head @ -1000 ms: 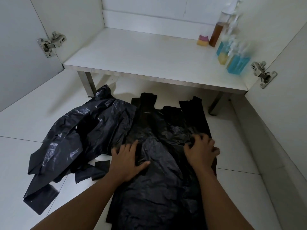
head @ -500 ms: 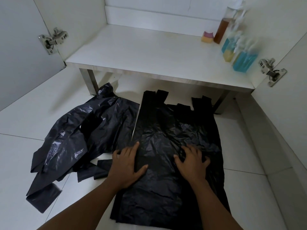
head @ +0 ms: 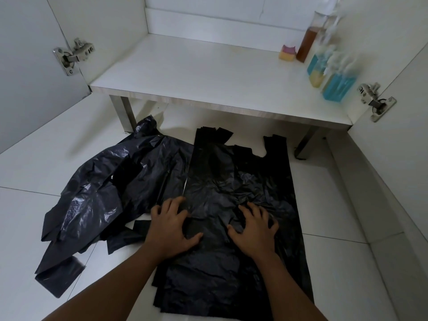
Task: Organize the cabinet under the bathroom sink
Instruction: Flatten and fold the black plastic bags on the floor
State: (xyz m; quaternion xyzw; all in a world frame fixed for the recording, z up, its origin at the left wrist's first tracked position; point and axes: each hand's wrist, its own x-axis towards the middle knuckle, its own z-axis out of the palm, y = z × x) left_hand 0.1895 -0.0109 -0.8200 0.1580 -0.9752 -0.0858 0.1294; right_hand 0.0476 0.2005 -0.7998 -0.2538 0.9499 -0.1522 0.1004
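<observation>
While left hand [head: 170, 228], right hand [head: 253, 232] press bags [head: 231, 177], fingers [head: 249, 210] spread, bottle of blue liquid [head: 338, 88]

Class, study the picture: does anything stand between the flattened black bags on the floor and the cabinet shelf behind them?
Nothing visible does. The left hand and right hand press the flattened bags; the cabinet shelf ahead holds bottles only at its right end; crumpled bags lie left.

Three bottles [head: 305, 46], two hinges [head: 75, 54], one sponge [head: 287, 53].
</observation>
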